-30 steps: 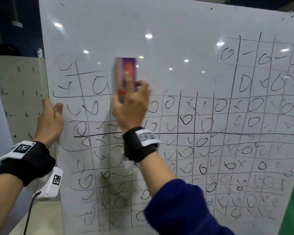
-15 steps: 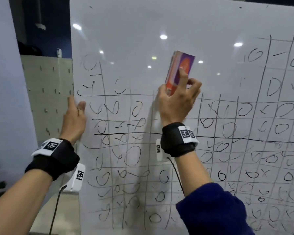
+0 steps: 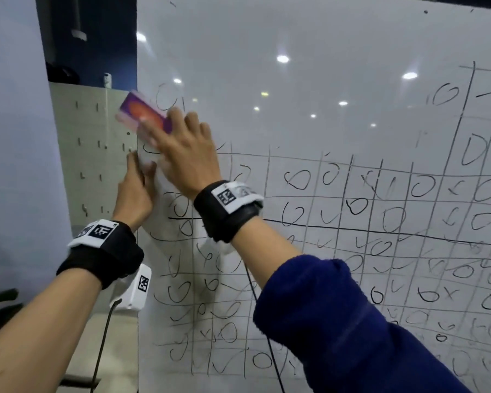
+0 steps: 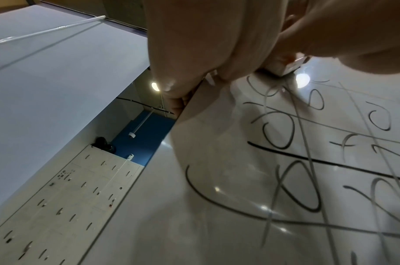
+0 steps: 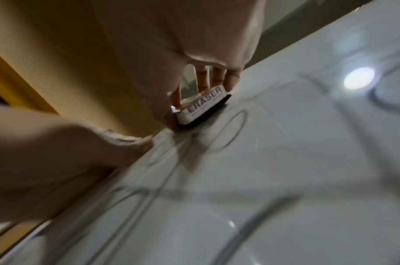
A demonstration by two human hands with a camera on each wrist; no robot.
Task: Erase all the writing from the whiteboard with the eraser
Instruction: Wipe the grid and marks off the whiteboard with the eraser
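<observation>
The whiteboard (image 3: 295, 80) stands upright, covered by a hand-drawn grid of circles, ticks and crosses; its upper part is blank. My right hand (image 3: 182, 148) grips the purple-and-orange eraser (image 3: 142, 114) and presses it flat on the board at the top of the left edge, blurred by motion. In the right wrist view the eraser (image 5: 203, 105) shows its "ERASER" label, dark felt on the board, pinched by my right hand (image 5: 208, 80). Just below, my left hand (image 3: 136, 188) holds the board's left edge, thumb in front. In the left wrist view its fingers (image 4: 178, 100) wrap behind that edge.
A pale pegboard panel (image 3: 97, 165) stands behind and left of the board, with a plain white wall (image 3: 12, 137) further left. Black cables (image 3: 102, 336) hang from the wrist cameras in front of the board's lower part.
My right hand has swept the eraser leftward from the upper middle of the grid to the board's left edge, tilting it. Marks in the top rows there are fainter. The left hand stayed on the edge.
</observation>
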